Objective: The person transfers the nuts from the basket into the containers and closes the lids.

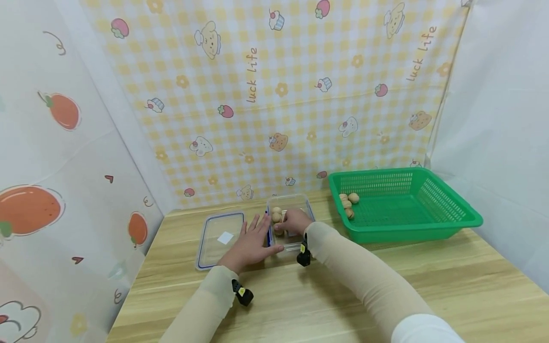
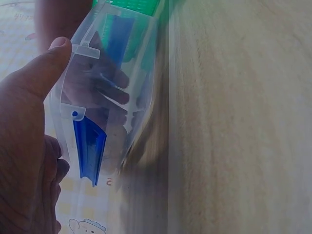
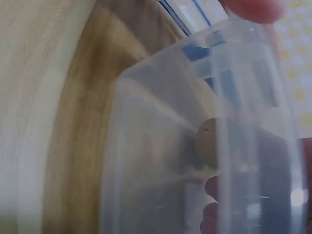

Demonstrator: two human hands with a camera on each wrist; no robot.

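A clear plastic food box (image 1: pixel 288 247) with blue side clips stands on the table, several walnuts (image 1: pixel 276 217) along its left inner side. Reaching inside, my right hand (image 1: pixel 298 221) has its fingers curled at a walnut (image 3: pixel 206 141); part of that grip is hidden behind the box wall in the right wrist view. My left hand (image 1: pixel 250 245) lies along the box's left side with fingers spread and thumb toward the front corner. In the left wrist view a blue clip (image 2: pixel 90 148) hangs unfastened below the rim.
Left of the box lies its clear lid (image 1: pixel 219 221) with a blue seal and a white square (image 1: pixel 225 237) on it. A green plastic basket (image 1: pixel 407 233) sits at the right, with several walnuts (image 1: pixel 346 204) in its left end. A patterned curtain (image 1: pixel 274 114) hangs behind the table.
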